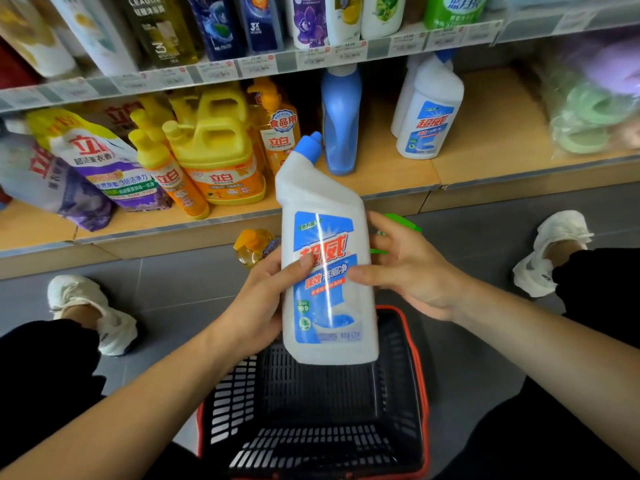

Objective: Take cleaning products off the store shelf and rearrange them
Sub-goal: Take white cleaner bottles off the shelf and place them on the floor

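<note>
Fingers (388, 230) around white blue-capped bottle (322, 199)

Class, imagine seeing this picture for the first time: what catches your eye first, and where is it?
A white bottle with a blue cap fills the centre, gripped by the left hand and the right hand. Below it sits a black basket with a red rim. Bright yellow jugs stand on the low shelf at left.
</note>
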`<state>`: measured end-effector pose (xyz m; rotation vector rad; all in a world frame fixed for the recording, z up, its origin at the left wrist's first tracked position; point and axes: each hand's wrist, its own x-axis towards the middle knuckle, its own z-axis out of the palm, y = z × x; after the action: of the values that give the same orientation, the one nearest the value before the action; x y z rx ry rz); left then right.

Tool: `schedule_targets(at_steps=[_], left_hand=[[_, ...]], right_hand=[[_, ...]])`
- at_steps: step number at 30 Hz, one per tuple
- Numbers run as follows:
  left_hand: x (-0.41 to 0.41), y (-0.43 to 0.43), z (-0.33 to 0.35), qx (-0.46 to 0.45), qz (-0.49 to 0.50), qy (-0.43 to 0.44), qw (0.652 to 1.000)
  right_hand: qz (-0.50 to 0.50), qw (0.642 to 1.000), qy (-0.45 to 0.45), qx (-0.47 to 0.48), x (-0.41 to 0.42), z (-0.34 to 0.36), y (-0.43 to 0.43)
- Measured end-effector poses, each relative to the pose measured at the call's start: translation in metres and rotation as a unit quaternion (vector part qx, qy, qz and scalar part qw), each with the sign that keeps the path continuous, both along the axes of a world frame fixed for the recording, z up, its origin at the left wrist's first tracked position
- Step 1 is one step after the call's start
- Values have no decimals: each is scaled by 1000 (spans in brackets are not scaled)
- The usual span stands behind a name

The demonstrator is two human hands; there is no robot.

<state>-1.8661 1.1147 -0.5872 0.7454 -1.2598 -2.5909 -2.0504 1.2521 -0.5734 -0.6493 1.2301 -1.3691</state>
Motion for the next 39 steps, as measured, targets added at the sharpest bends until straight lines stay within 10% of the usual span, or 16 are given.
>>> schedule_targets(at_steps=[9, 17, 27, 39], left_hand=[[-13, 4, -3, -70, 26, -26, 997], [-12, 2, -3, -104, 11, -10, 994], [-10, 12, 5, -298, 16, 48, 953], [0, -14, 12, -494, -10, 61, 867]], right_hand=[[-200, 944, 259, -26, 16, 6, -2], [-177, 942, 285, -16, 13, 9, 0], [-91, 985, -53, 136, -22, 8, -1], [-132, 990, -36, -19, -22, 5, -4]])
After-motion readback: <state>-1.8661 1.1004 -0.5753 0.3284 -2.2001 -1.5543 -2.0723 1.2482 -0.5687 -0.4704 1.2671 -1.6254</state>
